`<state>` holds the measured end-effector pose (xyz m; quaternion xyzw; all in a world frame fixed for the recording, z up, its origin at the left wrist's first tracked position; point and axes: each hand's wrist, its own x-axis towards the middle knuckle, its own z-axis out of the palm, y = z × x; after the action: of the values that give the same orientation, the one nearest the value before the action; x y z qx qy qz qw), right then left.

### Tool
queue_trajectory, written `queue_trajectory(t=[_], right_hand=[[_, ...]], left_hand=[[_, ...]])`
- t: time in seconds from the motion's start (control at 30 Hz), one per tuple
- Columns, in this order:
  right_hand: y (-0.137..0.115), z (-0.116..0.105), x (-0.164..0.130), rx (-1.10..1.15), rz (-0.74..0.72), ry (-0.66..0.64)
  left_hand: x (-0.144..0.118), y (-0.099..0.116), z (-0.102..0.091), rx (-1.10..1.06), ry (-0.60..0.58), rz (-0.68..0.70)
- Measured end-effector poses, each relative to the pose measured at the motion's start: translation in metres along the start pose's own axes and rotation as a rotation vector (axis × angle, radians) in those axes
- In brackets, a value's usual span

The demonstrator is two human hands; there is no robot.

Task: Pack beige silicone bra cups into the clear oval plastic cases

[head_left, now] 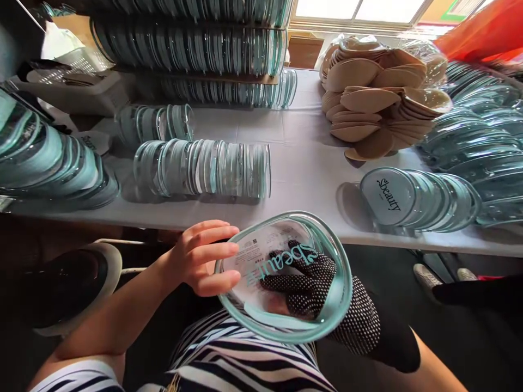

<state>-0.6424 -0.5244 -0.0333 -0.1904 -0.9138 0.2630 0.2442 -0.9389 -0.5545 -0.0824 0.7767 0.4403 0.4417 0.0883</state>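
Observation:
A clear oval plastic pouch (281,321) with teal piping and the lettering "beauty" is held tilted over my lap, just off the table's front edge. My bare left hand (208,256) grips its left rim, fingers closed on the edge. My right hand (314,283), in a black glove with white dots, bears the pouch from the right. Its fingers show through the clear plastic; whether they are inside the pouch or behind it, I cannot tell. A pale sheet with small print (253,253) also shows through the pouch.
Rows of similar pouches stand on the white table (302,141): a front row (204,169), a left row (61,163) and a right row (420,198). Stacked beige oval inserts (368,103) sit at the back right. A stool (77,283) is at left; someone's shoe (427,276) shows at right.

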Motion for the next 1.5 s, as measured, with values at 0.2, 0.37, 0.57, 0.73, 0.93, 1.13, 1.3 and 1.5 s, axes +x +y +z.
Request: queue_trajectory(t=[0.2, 0.37, 0.57, 0.73, 0.93, 1.13, 1.3, 1.5], right_hand=[[0.003, -0.015, -0.018, -0.343, 0.014, 0.230], [-0.009, -0.003, -0.021, -0.342, -0.032, 0.334], [0.043, -0.045, -0.008, -0.621, 0.298, 0.501], [0.122, -0.090, -0.025, -0.996, 0.656, 0.523], [0.135, -0.080, 0.003, -1.010, 0.680, 0.599], [0.115, 0.018, 0.117, -0.479, 0.179, 0.519], [0.132, 0.043, 0.135, -0.280, 0.497, 0.538], [0.153, 0.012, 0.099, -0.086, 0.637, 0.774]], left_hand=[[0.006, -0.003, -0.015, 0.029, 0.102, 0.185], [0.014, -0.012, 0.014, -0.533, -0.206, -0.319], [0.017, -0.011, 0.061, -0.808, -0.277, -0.467], [0.017, -0.005, 0.044, -0.412, -0.300, -0.273], [0.065, -0.025, -0.005, 0.136, -0.078, 0.002], [0.130, -0.062, 0.001, 0.559, -0.072, -0.116], [0.132, -0.076, 0.015, 0.582, -0.076, -0.141], [0.127, -0.080, 0.019, 0.572, -0.040, -0.135]])
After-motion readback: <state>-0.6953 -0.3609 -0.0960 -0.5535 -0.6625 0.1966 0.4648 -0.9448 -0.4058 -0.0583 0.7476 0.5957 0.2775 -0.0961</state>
